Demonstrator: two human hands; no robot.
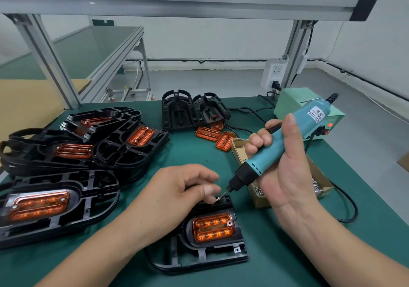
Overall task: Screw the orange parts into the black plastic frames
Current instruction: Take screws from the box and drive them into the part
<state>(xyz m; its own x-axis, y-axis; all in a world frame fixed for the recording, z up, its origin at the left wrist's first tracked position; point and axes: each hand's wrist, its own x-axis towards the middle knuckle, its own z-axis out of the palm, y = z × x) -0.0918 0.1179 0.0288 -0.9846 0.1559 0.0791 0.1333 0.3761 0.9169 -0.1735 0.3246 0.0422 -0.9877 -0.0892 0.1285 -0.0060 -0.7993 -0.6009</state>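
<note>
Orange part [213, 227] seated in black frame [200, 257]

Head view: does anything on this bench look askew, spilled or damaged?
Nothing looks damaged or spilled. The finished black frames at left lie in a loose, tilted pile rather than a neat stack, and a few orange parts lie loose beside the cardboard box. The screws seem to stay inside that box.

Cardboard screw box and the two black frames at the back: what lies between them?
In the head view, loose orange parts and a black cable lie on the green mat between box and frames.
</note>
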